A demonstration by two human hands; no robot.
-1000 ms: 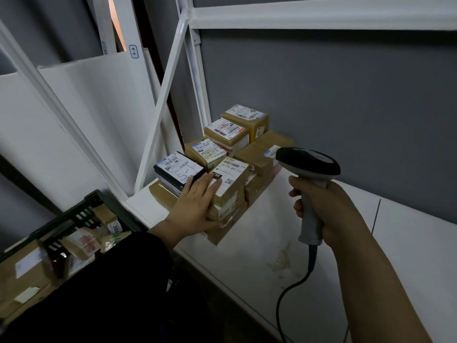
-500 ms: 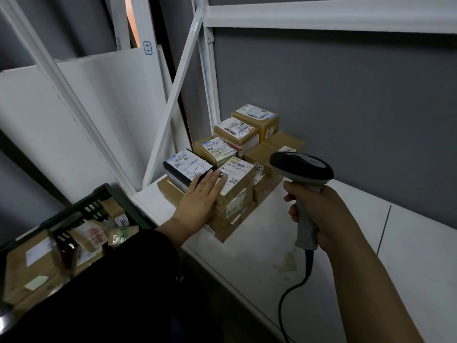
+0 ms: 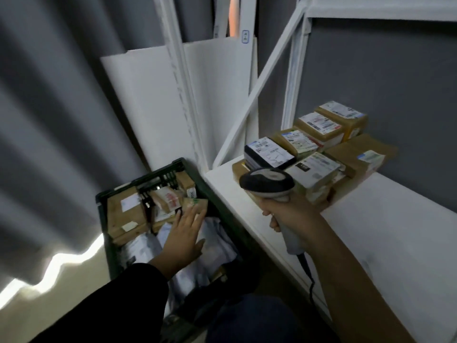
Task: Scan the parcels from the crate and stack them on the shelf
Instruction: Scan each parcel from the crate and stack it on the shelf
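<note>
Left hand [image 3: 184, 233]: fingers straight and spread over parcels [image 3: 168, 199] in the crate [image 3: 158, 170]; contact unclear.
Right hand [image 3: 289, 214]: grips scanner [image 3: 267, 181], which hides the stack's [image 3: 314, 149] front.
Stack: on shelf [image 3: 371, 231], left corner.
Labels: blurred, unreadable.

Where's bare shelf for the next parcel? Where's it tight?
Free: the shelf board right of the parcel stack, to the wall. A narrow strip lies between stack and the shelf's left edge. Crowded: the crate, packed with parcels under the left hand; the right hand holds the scanner in front of the stack.
</note>
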